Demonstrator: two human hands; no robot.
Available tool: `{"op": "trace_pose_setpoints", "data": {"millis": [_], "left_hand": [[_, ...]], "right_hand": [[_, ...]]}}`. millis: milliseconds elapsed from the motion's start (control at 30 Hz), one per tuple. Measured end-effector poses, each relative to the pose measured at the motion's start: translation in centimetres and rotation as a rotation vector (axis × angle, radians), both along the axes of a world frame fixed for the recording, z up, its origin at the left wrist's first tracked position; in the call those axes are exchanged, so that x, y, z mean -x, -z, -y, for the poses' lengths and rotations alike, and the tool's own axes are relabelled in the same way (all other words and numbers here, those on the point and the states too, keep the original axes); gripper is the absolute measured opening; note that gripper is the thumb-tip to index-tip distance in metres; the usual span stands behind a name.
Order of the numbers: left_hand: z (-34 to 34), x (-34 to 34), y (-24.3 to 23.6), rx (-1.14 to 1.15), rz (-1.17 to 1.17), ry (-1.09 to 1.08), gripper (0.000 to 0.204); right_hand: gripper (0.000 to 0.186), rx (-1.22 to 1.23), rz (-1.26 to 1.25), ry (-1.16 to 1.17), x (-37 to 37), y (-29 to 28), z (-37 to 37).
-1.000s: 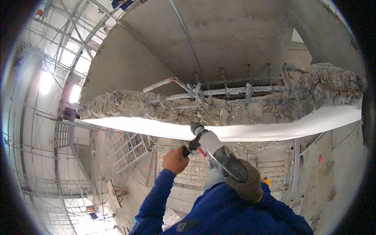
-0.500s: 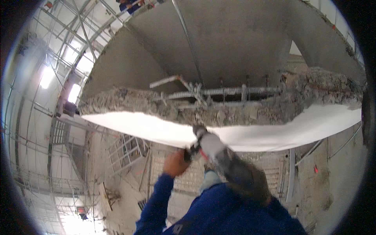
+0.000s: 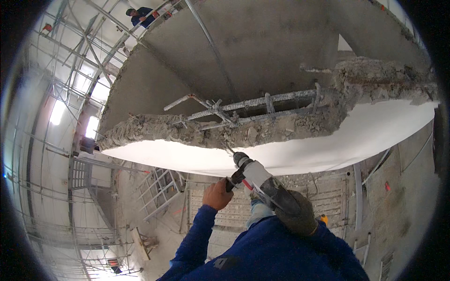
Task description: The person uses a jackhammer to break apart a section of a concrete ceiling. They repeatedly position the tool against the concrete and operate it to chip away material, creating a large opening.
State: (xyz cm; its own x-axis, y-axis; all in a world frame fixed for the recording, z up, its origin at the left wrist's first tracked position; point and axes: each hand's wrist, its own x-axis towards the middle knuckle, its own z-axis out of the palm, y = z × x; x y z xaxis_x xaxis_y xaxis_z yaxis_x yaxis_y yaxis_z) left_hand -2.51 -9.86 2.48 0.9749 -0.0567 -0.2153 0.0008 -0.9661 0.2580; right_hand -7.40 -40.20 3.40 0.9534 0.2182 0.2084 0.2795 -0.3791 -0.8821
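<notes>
hefting a drill (image 3: 256,174), side handle (image 3: 229,184) in wrapped left grip (image 3: 217,195), rear (image 3: 283,197) in curled gloved right grip (image 3: 301,216), busted concrete (image 3: 255,133) ahead of both

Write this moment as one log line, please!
left hand: grips side handle | gloved right hand: holds rear of rotary hammer | bit: points at broken concrete edge, contact unclear | rebar: exposed

I log the concrete (image 3: 281,125) as rough, matt, crumbled; the rebar (image 3: 253,102), ribbed dusty metal; the white face (image 3: 290,157), smooth. Drill (image 3: 257,174): matt plastic, as far as I can see; bit (image 3: 228,148): metal. Glove (image 3: 303,218): coarse knit cloth. Sleeve (image 3: 192,246): matt cloth. Plank (image 3: 140,244): wood.
</notes>
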Motion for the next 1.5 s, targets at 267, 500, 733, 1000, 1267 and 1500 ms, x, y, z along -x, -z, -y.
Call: {"op": "trace_pose_setpoints", "data": {"millis": [267,500,733,1000,1267,1500], "left_hand": [[0.8,-0.5,0.3,-0.121,-0.062,-0.017,0.030],[-3.0,-2.0,2.8,-0.092,-0.083,-0.053,0.025],[-4.8,-4.7,4.5,-0.131,-0.125,-0.158,0.024],[-5.3,-5.1,4.0,-0.211,-0.102,-0.202,0.022],[-5.8,-5.6,3.3,-0.245,-0.076,-0.249,0.021],[-7.6,-5.9,3.8,-0.263,-0.029,-0.146,0.023]], "right_hand": [[0.044,0.016,0.014,0.031,0.8,5.1,-0.4],[0.061,-0.109,-0.187,0.018,0.2,4.2,-3.0],[0.067,-0.020,-0.010,0.107,-0.1,8.6,-6.6],[0.069,-0.093,-0.097,0.073,-0.6,8.6,-8.2],[0.062,-0.086,-0.119,0.093,-0.6,7.8,-9.6],[0.059,-0.104,-0.164,0.149,-0.5,7.0,-11.1]]}}
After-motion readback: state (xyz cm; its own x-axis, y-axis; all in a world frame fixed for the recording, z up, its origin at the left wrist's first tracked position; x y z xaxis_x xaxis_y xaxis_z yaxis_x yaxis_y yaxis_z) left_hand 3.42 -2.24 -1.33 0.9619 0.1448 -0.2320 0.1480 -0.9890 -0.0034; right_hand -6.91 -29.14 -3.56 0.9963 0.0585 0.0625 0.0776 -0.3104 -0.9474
